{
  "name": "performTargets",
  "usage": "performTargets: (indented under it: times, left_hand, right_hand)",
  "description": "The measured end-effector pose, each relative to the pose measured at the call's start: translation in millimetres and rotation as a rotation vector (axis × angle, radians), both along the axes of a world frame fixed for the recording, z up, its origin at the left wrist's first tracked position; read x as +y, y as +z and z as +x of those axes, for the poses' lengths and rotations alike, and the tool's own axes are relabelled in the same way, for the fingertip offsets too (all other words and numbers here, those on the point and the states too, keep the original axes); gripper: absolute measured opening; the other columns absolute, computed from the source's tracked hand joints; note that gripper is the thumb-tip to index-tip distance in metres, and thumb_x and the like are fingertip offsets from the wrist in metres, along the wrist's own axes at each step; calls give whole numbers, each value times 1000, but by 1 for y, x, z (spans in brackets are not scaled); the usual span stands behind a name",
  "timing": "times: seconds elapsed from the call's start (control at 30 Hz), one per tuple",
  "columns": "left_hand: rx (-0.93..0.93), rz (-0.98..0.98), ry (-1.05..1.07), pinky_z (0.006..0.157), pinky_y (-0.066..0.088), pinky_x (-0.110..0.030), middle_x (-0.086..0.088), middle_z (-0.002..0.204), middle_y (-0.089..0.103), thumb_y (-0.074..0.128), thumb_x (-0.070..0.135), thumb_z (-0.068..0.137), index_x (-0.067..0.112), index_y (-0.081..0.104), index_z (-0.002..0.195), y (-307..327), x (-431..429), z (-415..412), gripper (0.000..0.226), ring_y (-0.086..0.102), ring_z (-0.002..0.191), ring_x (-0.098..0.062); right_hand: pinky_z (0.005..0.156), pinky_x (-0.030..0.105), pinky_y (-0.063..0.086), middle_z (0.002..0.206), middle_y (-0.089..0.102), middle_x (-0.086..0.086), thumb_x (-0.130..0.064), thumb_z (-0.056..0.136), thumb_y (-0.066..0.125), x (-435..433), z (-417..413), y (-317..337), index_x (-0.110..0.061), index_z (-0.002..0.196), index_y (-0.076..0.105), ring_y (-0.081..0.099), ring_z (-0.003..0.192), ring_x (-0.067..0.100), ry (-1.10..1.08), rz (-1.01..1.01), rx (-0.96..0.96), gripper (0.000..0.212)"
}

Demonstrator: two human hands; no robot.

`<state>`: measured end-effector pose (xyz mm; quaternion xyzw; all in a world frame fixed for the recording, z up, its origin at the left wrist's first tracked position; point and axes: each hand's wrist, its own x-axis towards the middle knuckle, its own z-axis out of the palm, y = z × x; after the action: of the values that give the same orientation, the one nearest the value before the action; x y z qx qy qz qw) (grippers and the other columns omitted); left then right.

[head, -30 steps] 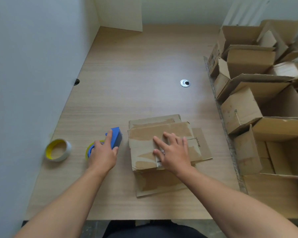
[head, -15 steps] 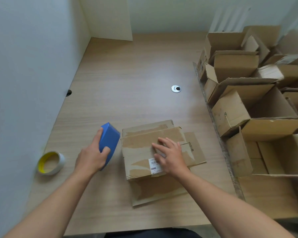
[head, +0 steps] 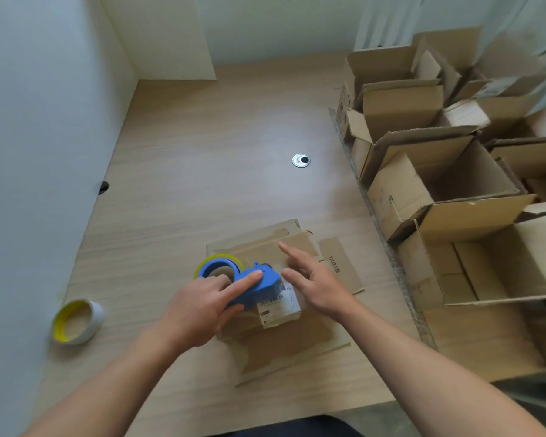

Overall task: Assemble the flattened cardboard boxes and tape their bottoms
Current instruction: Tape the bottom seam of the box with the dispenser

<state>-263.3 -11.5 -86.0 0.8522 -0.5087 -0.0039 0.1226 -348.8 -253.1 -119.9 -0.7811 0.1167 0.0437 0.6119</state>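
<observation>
Pale wood with thin lines in it makes up the bench [head: 202, 171], and a smooth white wall [head: 38, 121] stands along its left side. A small shiny metal ring [head: 300, 160] with a dark hole sits in the wood, far back from the hands.

Near the front of the bench lies a pile of flattened cardboard boxes [head: 284, 345]. They are brown, thin and flat, with loose flaps sticking out at the edges. Strips of old brown tape run over the top one. A white paper label [head: 279, 305] with small print is stuck on it.

The left hand [head: 199, 310] holds a blue tape dispenser [head: 262, 287] over the left part of the pile. It is made of hard, smooth plastic. Its back end is a round ring, and a roll with a yellow edge [head: 219, 263] sits on it. The thumb and fingers curl round its body, and one finger lies straight along the top.

The right hand [head: 319, 282] is wide open, with straight fingers spread apart. It is over the top flat box, just beside the dispenser. It holds nothing, and it is hard to tell if it touches the cardboard.

Another roll of tape [head: 76, 321] lies flat on the bench near the wall, well apart from the pile. It is round, white outside and yellow inside.

On the right stand many open cardboard boxes [head: 423, 190], packed close together with their flaps up.
</observation>
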Motion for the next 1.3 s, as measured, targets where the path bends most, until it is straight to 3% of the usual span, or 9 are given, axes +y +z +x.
performTargets:
  times: [0.17,0.27,0.4,0.57,0.73,0.83,1.03,1.2,1.3]
  left_hand:
    - [-116,-4,-93,43,39,-26,3,70,53,44,39,89,38,38,142,-2,-10,3,53,49,53,-21]
    - [-148,-19,-158,46,38,-25,3,70,52,43,38,95,38,38,143,-7,-11,6,49,46,53,-20]
    - [-187,28,-256,50,37,-24,4,69,48,23,43,107,40,37,144,-10,-12,9,40,46,53,-18]
    - [-239,16,-304,51,38,-24,3,70,48,27,31,107,41,38,143,-6,-15,15,39,46,53,-19]
    - [-295,32,-361,51,37,-27,2,70,48,38,9,94,39,38,145,-3,-14,19,59,42,54,-19]
    - [-289,26,-355,50,36,-27,1,70,47,27,11,102,39,38,145,-2,-14,20,52,41,54,-19]
    - [-285,45,-355,51,37,-27,2,72,47,40,10,89,40,34,148,-3,-12,21,66,41,55,-18]
    - [-261,91,-362,51,33,-27,3,73,45,42,9,86,41,26,151,-4,-13,22,74,40,56,-18]
    - [-241,92,-355,49,32,-26,3,71,45,41,15,88,40,24,151,0,-15,23,70,39,54,-17]
  right_hand:
    - [119,25,28,151,42,-12,-13,99,59,-4,1,-1,-31,143,51,35,141,0,59,-65,-13,48]
    - [113,19,32,148,46,-13,-16,100,58,-7,1,-1,-31,134,60,39,134,-6,61,-60,-4,37]
    - [108,15,36,144,49,-19,-11,102,53,-13,5,4,-42,132,56,45,130,-8,56,63,-12,43]
    - [99,2,32,137,54,-19,-13,102,52,-18,9,4,-29,135,60,43,121,-22,221,-53,41,37]
    - [102,11,40,138,56,-19,-17,104,50,-16,13,5,-37,140,55,50,125,-8,285,-24,58,41]
    - [101,15,43,129,63,-19,-19,104,51,-14,16,6,-33,133,62,55,120,-7,286,-41,71,35]
    - [92,11,46,109,70,-24,-27,97,63,-11,20,10,-35,111,71,61,109,-5,225,-6,39,18]
    - [91,34,54,97,72,-16,-33,91,67,-5,22,8,-37,91,72,66,95,4,132,-24,44,7]
    - [90,32,55,98,73,-18,-33,90,65,-1,22,8,-37,95,73,67,96,1,111,25,52,10]
